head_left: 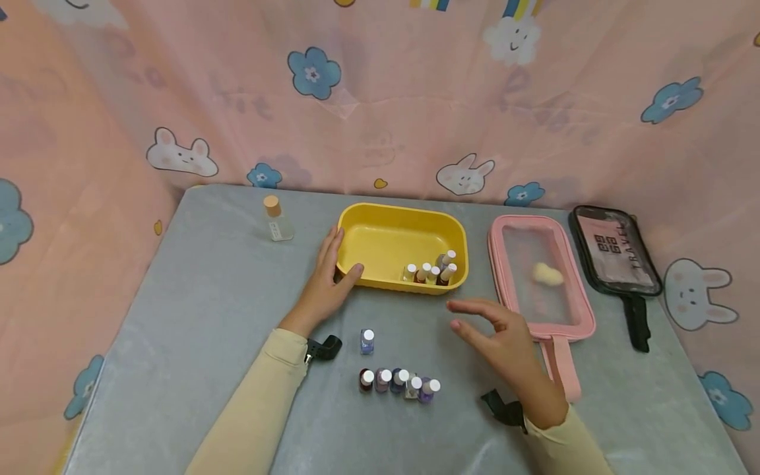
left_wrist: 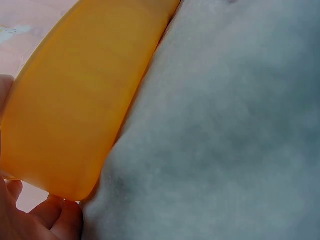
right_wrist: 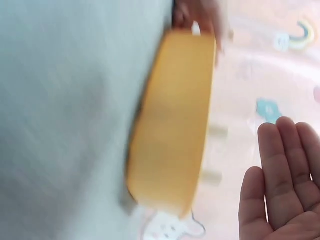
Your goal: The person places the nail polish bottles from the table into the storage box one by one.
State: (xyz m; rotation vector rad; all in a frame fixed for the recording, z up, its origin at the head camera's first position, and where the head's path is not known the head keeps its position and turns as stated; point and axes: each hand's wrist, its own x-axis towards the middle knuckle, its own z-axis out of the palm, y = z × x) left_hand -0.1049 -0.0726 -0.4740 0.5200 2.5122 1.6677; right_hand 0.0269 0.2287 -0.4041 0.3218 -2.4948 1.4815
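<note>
A yellow plastic basin (head_left: 396, 285) sits at the back middle of the table, with several white-capped nail polish bottles (head_left: 426, 272) in its front right corner. My left hand (head_left: 323, 290) holds the basin's left end, fingers along the end wall and thumb at the front corner; the left wrist view shows the fingers (left_wrist: 67, 220) against its end. My right hand (head_left: 505, 343) hovers in front of the basin's right end, thumb and fingers apart and nothing between them. Nearer me, a light blue nail polish bottle (head_left: 367, 342) stands alone behind a row of several more (head_left: 398, 380).
A clear bottle with a wooden-coloured cap (head_left: 279, 224) stands at the back left. To the right lie a pink clear-topped pouch (head_left: 534, 300) and a black-edged pouch (head_left: 614, 251) with a strap. A patterned pink curtain (head_left: 380, 99) hangs behind the table.
</note>
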